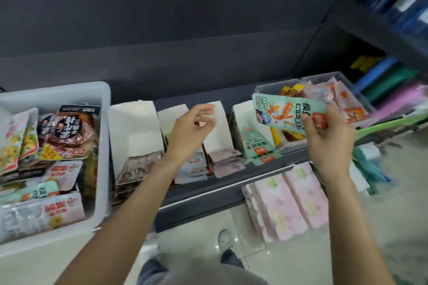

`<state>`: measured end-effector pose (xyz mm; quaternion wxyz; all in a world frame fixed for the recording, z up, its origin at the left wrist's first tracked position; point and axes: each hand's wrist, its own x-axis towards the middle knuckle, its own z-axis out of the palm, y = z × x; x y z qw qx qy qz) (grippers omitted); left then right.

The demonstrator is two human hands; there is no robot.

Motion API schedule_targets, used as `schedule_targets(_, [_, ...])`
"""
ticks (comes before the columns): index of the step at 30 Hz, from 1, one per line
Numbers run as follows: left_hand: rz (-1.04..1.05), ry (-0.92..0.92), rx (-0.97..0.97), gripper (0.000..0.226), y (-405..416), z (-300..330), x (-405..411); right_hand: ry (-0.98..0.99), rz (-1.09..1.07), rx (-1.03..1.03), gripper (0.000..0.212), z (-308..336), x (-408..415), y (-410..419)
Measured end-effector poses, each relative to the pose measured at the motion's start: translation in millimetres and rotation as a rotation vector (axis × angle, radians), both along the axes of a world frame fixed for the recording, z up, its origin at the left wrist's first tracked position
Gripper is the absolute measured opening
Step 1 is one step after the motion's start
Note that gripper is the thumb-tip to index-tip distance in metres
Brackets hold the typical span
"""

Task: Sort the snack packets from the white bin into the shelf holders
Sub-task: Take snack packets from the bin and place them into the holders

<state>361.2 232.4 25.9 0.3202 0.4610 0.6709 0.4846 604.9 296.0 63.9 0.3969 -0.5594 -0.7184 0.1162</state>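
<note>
The right hand (pixel 328 139) pinches a green snack packet (pixel 287 111) by its near edge, thumb on top. The left hand (pixel 190 132) hangs loose, holding nothing, over the white holders (pixel 134 127).

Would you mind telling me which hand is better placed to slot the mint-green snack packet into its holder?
Probably the right hand: it already grips the mint-green snack packet, just above the white paper holder with matching green packets. The left hand hovers empty further left.
</note>
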Motion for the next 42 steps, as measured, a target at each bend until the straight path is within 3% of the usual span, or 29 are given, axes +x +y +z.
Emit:
schedule_targets(3, [0.048,0.208,-0.047,0.028,23,-12,25,-0.198,0.111,0.095,0.016,-1,22,28])
schedule_targets(7, [0.032,0.654,-0.153,0.039,47,-30,41,-0.304,0.405,0.149,0.008,-12,21,54])
schedule_targets(12, [0.033,0.827,-0.296,0.050,67,-35,56,-0.602,0.645,0.259,0.028,-39,-10,73])
schedule_targets(17, [0.003,0.874,-0.339,0.050,72,-42,65,-0.957,0.738,0.201,0.023,-64,-16,66])
schedule_targets(19, [0.012,0.865,-0.319,0.048,72,-39,65,-0.920,0.805,0.163,0.022,-65,-8,65])
schedule_targets(22, [0.034,0.766,-0.258,0.039,64,-24,65,-0.632,0.758,0.131,0.022,-47,4,66])
schedule_targets(25, [0.096,0.455,-0.178,0.020,35,3,71,-0.373,0.693,-0.046,0.021,-22,5,62])
schedule_targets(26, [0.115,0.334,-0.156,0.015,23,11,73,-0.349,0.679,-0.150,0.021,-18,1,60])
schedule_targets(28, [0.159,0.264,-0.095,0.013,-5,21,72,-0.398,0.656,-0.296,0.024,-18,-15,53])
schedule_targets(32, [0.291,0.766,0.026,0.019,-63,28,41,-0.433,0.820,-0.371,0.024,-15,-64,22])
schedule_targets(34, [0.333,0.888,0.053,0.021,-89,28,16,-0.422,0.936,-0.334,0.023,-11,-94,5])
schedule_targets(37, [0.419,0.878,0.020,0.025,-130,25,-28,-0.420,1.119,-0.292,0.023,-6,-147,-21])
schedule_targets(42, [0.526,0.776,-0.209,0.032,-180,-9,-127,-0.444,1.351,-0.205,0.023,-7,-245,-52])
